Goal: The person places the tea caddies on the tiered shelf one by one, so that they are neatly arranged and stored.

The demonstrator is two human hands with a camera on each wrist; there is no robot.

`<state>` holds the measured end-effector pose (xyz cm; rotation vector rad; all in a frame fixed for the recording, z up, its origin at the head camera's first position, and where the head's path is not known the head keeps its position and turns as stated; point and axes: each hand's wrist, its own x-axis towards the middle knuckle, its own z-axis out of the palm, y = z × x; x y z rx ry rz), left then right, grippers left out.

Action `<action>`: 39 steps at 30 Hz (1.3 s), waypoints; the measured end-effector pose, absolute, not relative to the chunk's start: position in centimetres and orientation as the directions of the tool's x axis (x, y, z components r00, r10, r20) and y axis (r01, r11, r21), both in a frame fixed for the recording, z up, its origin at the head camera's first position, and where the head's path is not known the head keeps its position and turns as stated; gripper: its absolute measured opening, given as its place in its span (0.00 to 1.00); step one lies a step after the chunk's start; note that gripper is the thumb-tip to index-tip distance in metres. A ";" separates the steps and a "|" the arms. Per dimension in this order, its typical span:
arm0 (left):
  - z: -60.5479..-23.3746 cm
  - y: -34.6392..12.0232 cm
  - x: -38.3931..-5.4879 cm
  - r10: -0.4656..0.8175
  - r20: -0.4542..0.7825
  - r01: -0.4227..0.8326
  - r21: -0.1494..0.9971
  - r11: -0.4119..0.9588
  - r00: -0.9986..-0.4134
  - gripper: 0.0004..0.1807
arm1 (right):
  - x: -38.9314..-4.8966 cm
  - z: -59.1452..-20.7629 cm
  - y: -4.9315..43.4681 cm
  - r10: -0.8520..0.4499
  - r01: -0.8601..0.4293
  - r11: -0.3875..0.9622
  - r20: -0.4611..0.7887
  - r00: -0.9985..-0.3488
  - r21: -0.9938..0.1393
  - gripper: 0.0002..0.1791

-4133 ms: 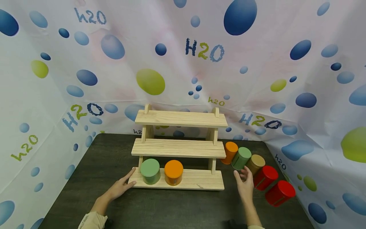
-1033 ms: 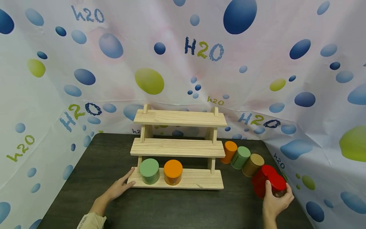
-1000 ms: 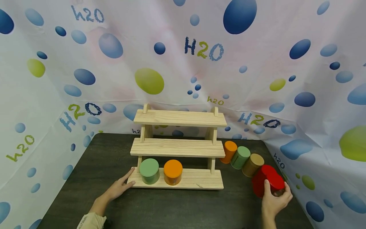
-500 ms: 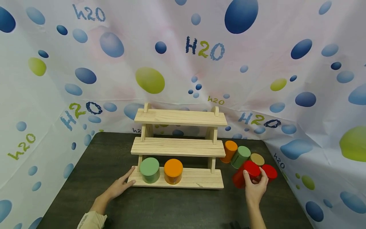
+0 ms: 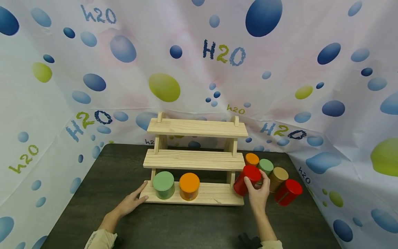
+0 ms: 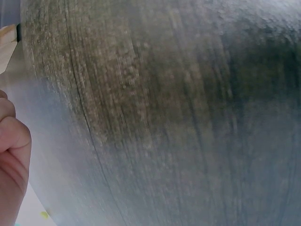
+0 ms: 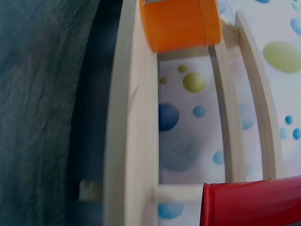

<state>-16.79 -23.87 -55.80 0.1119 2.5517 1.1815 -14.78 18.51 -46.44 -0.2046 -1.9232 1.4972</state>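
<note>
My right hand [image 5: 259, 195] grips a red canister [image 5: 244, 181], tilted, at the right end of the lowest tier of a wooden three-tier shelf [image 5: 214, 195]. Its side also fills the lower right of the right wrist view. My left hand [image 5: 130, 203] rests with extended fingers on the left end of that lowest tier. A green canister [image 5: 163, 186] and an orange canister [image 5: 189, 187] stand upright side by side on the tier's left half.
Right of the shelf, an orange canister [image 5: 252, 159], a green one [image 5: 266, 166], a gold one [image 5: 278, 180] and a second red one [image 5: 289, 193] form a slanting row on the dark table [image 5: 174, 226]. A patterned sheet [image 5: 192, 69] hangs behind.
My right hand has taken the nearest red canister from the row's front end and carried it left to the lowest tier's right end. My left hand stays at the shelf.
</note>
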 end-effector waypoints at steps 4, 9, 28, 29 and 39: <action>-55.8 -23.9 -16.9 0.205 -0.256 -0.062 0.754 0.654 -0.945 0.40 | -15.4 -45.7 17.3 0.458 -0.309 0.306 0.424 -0.781 -0.900 0.28; -55.9 -23.9 -16.9 0.206 -0.263 -0.065 0.750 0.658 -0.943 0.40 | -16.1 -44.7 15.9 0.400 -0.348 0.286 0.441 -0.803 -0.893 0.29; -55.6 -23.9 -16.5 0.190 -0.272 -0.090 0.762 0.641 -0.944 0.40 | -18.8 -41.7 12.0 0.252 -0.343 0.087 0.353 -0.901 -0.935 0.31; -55.6 -23.9 -16.5 0.193 -0.268 -0.085 0.761 0.643 -0.944 0.40 | -18.9 -41.5 11.8 0.249 -0.338 0.082 0.348 -0.904 -0.938 0.32; -55.9 -23.8 -16.8 0.212 -0.260 -0.065 0.761 0.646 -0.942 0.40 | -21.4 -42.3 10.1 0.201 -0.306 0.054 0.311 -0.929 -0.950 0.32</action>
